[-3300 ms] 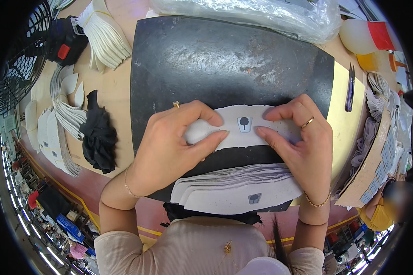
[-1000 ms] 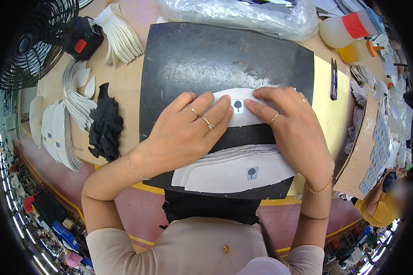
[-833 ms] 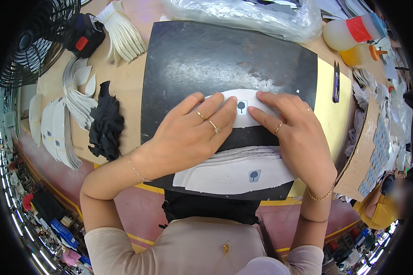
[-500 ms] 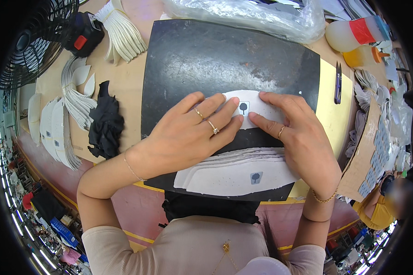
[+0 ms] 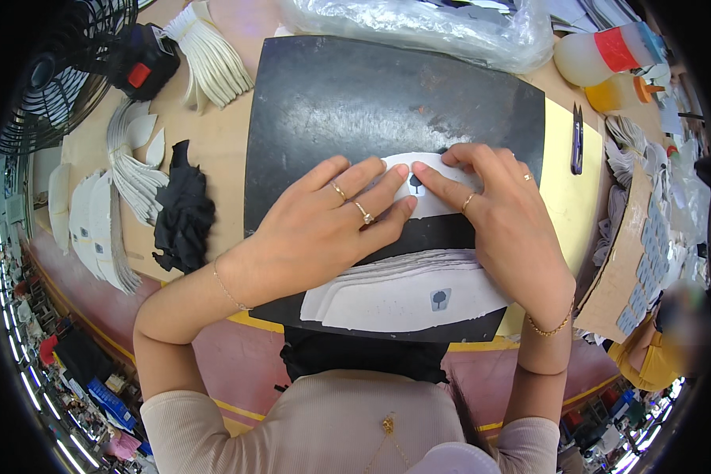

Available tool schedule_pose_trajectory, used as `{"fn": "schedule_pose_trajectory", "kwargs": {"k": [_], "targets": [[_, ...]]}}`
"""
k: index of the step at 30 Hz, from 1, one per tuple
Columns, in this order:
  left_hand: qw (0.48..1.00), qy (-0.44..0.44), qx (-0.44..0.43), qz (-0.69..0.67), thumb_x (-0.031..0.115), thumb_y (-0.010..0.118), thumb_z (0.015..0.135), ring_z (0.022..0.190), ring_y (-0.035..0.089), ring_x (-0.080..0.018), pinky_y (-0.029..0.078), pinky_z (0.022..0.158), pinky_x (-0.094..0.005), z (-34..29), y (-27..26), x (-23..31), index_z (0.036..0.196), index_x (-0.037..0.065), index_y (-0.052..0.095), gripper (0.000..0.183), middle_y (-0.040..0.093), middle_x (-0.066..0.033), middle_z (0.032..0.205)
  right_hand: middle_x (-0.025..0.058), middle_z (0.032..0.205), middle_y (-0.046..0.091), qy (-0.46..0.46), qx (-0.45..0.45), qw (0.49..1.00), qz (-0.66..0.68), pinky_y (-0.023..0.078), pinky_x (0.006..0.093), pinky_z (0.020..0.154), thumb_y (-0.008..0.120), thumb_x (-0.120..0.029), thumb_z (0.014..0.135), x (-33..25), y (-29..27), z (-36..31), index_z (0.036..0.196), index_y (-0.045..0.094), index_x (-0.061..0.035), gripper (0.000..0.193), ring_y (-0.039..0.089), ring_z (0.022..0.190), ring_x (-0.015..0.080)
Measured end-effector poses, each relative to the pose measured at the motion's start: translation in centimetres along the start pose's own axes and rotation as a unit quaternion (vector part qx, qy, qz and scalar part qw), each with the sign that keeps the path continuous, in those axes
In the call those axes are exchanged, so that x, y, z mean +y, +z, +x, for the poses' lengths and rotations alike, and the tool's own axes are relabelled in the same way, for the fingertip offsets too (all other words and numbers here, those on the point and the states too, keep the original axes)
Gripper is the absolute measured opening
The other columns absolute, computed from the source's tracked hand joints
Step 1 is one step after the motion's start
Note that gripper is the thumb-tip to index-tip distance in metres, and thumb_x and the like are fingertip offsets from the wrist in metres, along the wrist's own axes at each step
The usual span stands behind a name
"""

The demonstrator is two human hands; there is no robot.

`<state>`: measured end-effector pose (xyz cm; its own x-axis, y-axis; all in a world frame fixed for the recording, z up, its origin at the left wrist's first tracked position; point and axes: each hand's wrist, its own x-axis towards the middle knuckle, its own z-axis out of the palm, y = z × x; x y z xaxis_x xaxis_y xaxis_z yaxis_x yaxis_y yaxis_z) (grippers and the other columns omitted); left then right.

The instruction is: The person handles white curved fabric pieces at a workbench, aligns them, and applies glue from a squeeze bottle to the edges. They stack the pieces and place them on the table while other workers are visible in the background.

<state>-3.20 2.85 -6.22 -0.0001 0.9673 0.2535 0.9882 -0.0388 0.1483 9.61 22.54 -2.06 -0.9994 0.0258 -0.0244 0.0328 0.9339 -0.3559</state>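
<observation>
A curved white cut piece lies flat on the dark board. On it is a small pale label with a dark tree shape, partly covered by my fingertips. My left hand rests its outstretched fingers over the piece's left part, the fingertips beside the label. My right hand presses its thumb on the label's upper edge; its bent fingers are spread toward the far edge of the piece. Nearer me sits a stack of similar white pieces, the top one bearing a tree label.
Black cloth and bundled white strips lie left, near a fan. Purple-handled snips rest on yellow sheet at right. Beyond are bottles and a cardboard sheet of labels. Clear plastic lies behind the board.
My right thumb has moved up and left from beside the label onto its upper edge, and the right hand has shifted slightly. My left hand has stayed nearly still.
</observation>
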Motion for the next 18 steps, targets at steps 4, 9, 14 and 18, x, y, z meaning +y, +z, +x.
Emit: {"fn": "schedule_pose_trajectory", "kwargs": {"k": [4,9,14,18], "targets": [[0.998,-0.016,-0.01,-0.057,0.012,0.062,0.08,0.117,0.054,-0.0264,0.045,0.094,-0.0376,-0.1,-0.7,-0.1,0.117,0.011,0.066,0.037,0.057,-0.0119,0.128,0.0091,0.12,0.059,-0.005,0.006,0.999,0.036,0.043,0.0376,0.099,0.055,0.008,0.074,0.5,0.1,-1.1,0.121,0.07,-0.0135,0.054,0.056,0.109,0.0279],[0.993,-0.029,-0.026,-0.114,0.014,0.067,0.08,0.119,0.054,-0.0264,0.044,0.096,-0.0384,0.0,-1.5,-0.9,0.118,0.011,0.067,0.038,0.058,-0.0091,0.13,0.0087,0.124,0.059,-0.022,0.023,0.999,0.041,0.042,0.0392,0.096,0.061,-0.003,0.081,1.2,0.3,-0.7,0.126,0.066,-0.0121,0.047,0.055,0.109,0.0275],[0.911,-0.253,0.05,-0.322,0.026,0.073,0.084,0.116,0.052,-0.0336,0.042,0.099,-0.0404,0.7,-1.2,-1.2,0.121,0.006,0.065,0.043,0.058,-0.0116,0.122,0.006,0.127,0.058,-0.002,0.081,0.997,0.012,0.037,0.0426,0.097,0.072,-0.025,0.082,1.6,1.6,0.1,0.121,0.066,-0.0113,0.041,0.05,0.116,0.0276],[0.956,-0.235,0.03,-0.171,0.028,0.077,0.08,0.113,0.05,-0.0341,0.042,0.099,-0.0407,1.9,-0.8,0.1,0.117,0.003,0.066,0.046,0.055,-0.0138,0.123,0.0058,0.122,0.06,0.002,0.077,0.995,0.064,0.038,0.0408,0.096,0.072,-0.02,0.082,1.5,1.1,0.3,0.108,0.066,-0.0073,0.03,0.052,0.113,0.0267]]}}
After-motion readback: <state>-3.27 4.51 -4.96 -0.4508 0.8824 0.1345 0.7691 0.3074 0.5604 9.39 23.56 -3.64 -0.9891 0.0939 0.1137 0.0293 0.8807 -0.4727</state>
